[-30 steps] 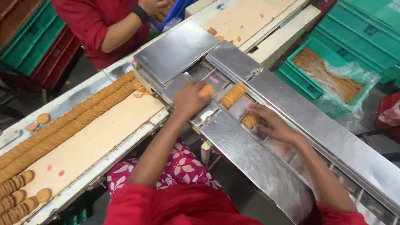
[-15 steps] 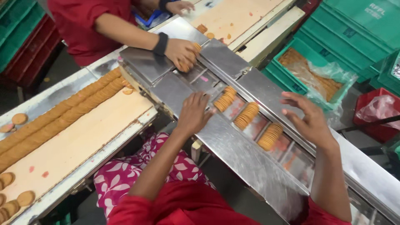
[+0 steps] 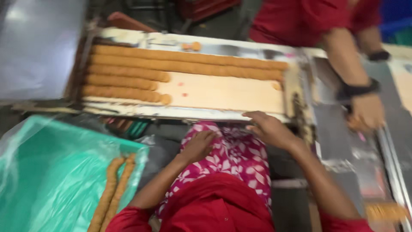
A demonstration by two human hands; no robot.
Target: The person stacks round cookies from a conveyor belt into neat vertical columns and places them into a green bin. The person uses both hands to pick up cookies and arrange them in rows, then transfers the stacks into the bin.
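Long rows of round brown biscuits (image 3: 189, 58) lie on a cream-coloured tray (image 3: 223, 92) in a steel frame in front of me. My right hand (image 3: 268, 129) rests flat against the tray's near edge with its fingers apart and nothing in it. Lower down, my left hand (image 3: 199, 145) lies on my lap on pink flowered cloth (image 3: 240, 157), its fingers curled with nothing visible in them. The picture is blurred by motion.
At the lower left stands a crate lined with green plastic (image 3: 51, 172), holding two rows of biscuits (image 3: 113, 189). At the right, a co-worker in red reaches a hand (image 3: 365, 112) with a black wristband onto the steel conveyor (image 3: 339, 141). More biscuits (image 3: 384, 210) sit at the lower right.
The view has swung left, away from the conveyor channel toward the tray and the green crate. Both my hands have left the channel; the left dropped to my lap and the right moved to the tray edge.
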